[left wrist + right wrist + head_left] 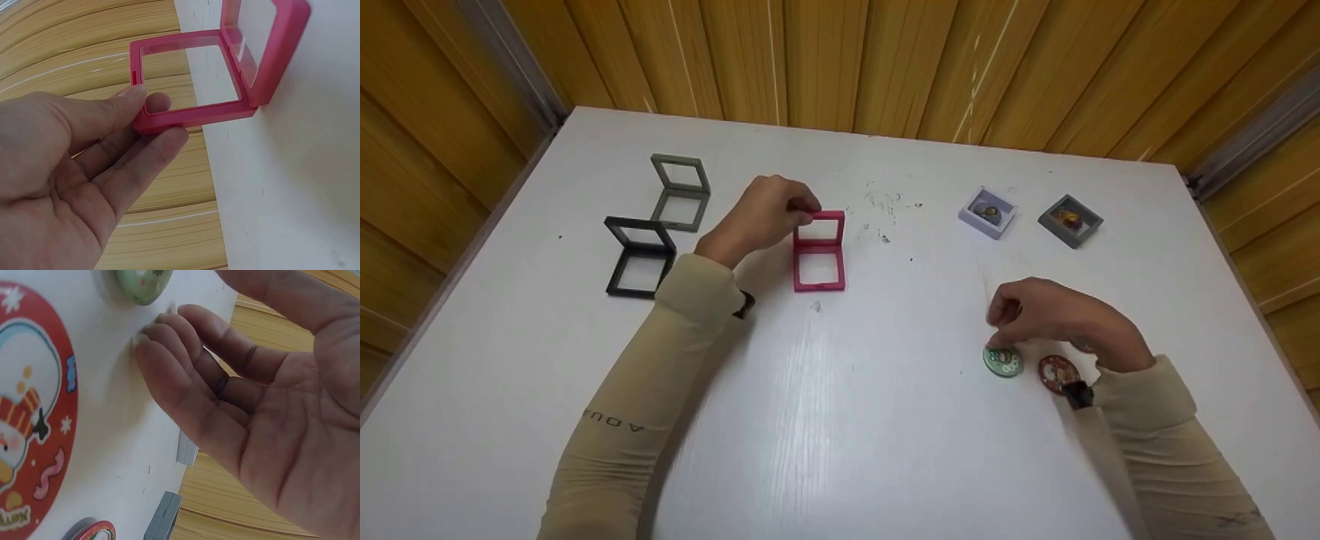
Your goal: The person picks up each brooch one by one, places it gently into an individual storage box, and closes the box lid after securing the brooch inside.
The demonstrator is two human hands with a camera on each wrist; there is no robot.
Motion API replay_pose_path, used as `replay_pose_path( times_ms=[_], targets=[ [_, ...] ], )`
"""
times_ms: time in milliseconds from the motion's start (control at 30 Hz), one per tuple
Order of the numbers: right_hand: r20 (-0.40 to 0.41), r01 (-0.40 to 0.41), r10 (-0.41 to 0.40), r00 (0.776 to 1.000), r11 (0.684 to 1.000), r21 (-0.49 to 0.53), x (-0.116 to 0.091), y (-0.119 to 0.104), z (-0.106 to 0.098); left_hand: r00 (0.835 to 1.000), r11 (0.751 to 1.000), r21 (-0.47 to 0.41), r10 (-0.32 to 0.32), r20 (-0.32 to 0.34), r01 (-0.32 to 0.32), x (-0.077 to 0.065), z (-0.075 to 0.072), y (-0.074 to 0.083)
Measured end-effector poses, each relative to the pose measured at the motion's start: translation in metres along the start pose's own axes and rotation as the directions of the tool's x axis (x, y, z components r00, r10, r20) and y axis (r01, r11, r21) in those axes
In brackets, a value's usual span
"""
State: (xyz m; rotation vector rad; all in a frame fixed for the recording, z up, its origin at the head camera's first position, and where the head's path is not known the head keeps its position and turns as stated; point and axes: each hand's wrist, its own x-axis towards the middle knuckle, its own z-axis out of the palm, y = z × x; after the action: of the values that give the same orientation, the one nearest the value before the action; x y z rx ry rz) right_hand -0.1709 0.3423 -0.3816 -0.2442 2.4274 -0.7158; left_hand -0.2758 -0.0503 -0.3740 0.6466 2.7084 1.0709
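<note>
Wood-grain panelling (pixel 900 67) stands behind the pink hinged frame (pixel 819 243). Left hand (pixel 761 212) pinches it; to its right, right hand (pixel 1057 311) curves loosely beside a green badge (pixel 1003 363)

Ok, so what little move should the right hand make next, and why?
Probably pinch the green badge by its rim and lift it. The right hand is right by it, its loosely bent fingers not closed around it, while the left hand grips the raised half of the pink frame, which stands open with nothing inside.
</note>
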Motion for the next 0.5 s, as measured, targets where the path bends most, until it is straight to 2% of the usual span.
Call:
replay_pose_path(
  times_ms=[133, 367, 500],
  targets=[
    [0.011, -0.012, 0.012, 1.0, 1.0, 0.026, -0.0049, -0.0007, 0.0036, 1.0, 1.0, 0.006, 0.027, -0.008, -0.027, 0.0001, 0.001, 0.0001],
    [0.028, 0.054, -0.052, 0.998, 0.994, -0.09, -0.0075, -0.0021, 0.0083, 1.0, 1.0, -0.002, 0.023, -0.005, -0.023, 0.0008, 0.0027, -0.0011],
    [0.038, 0.055, -0.051, 0.998, 0.993, -0.107, -0.0066, -0.0016, 0.0102, 1.0, 1.0, -0.001, 0.016, 0.001, -0.016, 0.0015, 0.004, 0.0]
  ],
)
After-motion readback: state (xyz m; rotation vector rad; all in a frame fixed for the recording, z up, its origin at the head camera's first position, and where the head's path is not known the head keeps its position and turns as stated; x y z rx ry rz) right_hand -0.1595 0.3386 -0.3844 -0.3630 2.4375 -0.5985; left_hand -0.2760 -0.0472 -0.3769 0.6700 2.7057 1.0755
